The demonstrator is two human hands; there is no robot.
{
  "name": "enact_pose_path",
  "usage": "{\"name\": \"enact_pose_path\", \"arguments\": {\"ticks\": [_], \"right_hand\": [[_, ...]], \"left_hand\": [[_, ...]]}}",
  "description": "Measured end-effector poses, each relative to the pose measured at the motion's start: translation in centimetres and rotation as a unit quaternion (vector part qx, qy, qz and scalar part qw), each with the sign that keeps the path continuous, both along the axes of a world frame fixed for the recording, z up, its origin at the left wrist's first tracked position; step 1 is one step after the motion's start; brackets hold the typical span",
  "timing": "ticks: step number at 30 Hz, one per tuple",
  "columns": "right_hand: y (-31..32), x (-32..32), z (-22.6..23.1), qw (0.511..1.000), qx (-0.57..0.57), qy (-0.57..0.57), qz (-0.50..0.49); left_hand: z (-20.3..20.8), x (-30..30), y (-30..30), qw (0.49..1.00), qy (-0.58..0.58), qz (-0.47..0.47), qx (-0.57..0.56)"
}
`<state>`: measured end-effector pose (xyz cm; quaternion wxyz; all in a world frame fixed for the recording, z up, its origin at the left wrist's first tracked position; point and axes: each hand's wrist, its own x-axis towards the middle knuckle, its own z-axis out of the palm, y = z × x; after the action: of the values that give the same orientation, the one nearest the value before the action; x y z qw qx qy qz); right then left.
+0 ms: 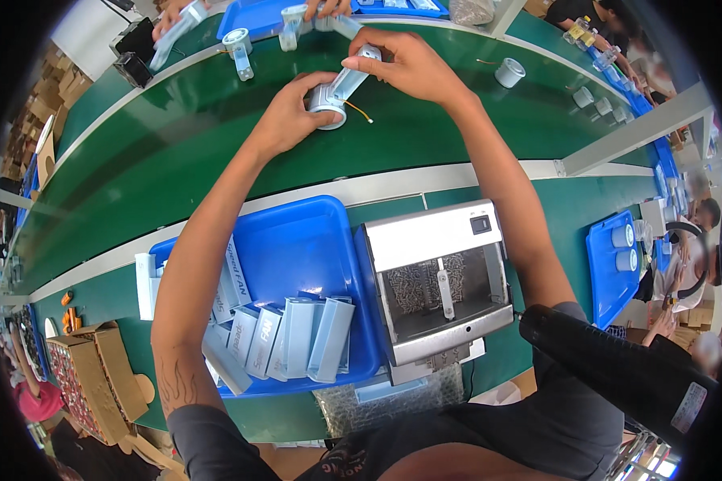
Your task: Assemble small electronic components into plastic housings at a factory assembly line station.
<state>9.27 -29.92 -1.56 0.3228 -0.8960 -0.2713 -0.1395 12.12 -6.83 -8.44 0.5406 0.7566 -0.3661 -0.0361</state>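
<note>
Over the tabletop (pixel 425 144), left hand (pixel 289 116) grips a white cup (pixel 326 101), right hand (pixel 409 68) pinches its blue handle (pixel 347 83), wire (pixel 358 111) just kinda poking out.

A single wide fisheye view, from the left camera on the person's head, looks steeply down and forward over the silver machine (pixel 437 284) — close by, just below centre. Beyond the machine, farther from the lens, come the left hand (pixel 287 116) and right hand (pixel 409 70); nearer than it, the dark shirt (pixel 497 437) runs along the lower edge — seen from above.
</note>
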Motion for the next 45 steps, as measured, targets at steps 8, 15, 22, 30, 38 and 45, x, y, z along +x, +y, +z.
{"name": "enact_pose_path", "arguments": {"ticks": [8,15,22,30,38,45], "right_hand": [[-0.4,0.8,-1.0,0.986,0.138,0.088,0.0],[-5.6,2.9,-1.7,0.85,0.457,0.188,-0.182],[-10.5,6.6,-6.3,0.823,0.511,0.125,-0.213],[-16.2,10.2,-11.5,0.802,0.453,0.212,-0.326],[-15.1,8.3,-10.5,0.872,-0.161,-0.281,-0.366],[-5.4,4.4,-6.0,0.961,-0.066,-0.241,-0.115]], "left_hand": [[0.4,0.7,0.4,0.999,0.034,-0.038,-0.002],[5.7,2.9,1.4,0.994,0.03,0.097,-0.034],[10.4,-0.1,8.1,0.993,-0.041,0.045,0.101],[11.6,-8.6,14.2,0.894,-0.018,-0.159,0.418],[9.2,-12.2,14.8,0.871,-0.096,-0.162,0.454],[9.6,-11.9,14.5,0.897,-0.068,-0.161,0.407]]}}
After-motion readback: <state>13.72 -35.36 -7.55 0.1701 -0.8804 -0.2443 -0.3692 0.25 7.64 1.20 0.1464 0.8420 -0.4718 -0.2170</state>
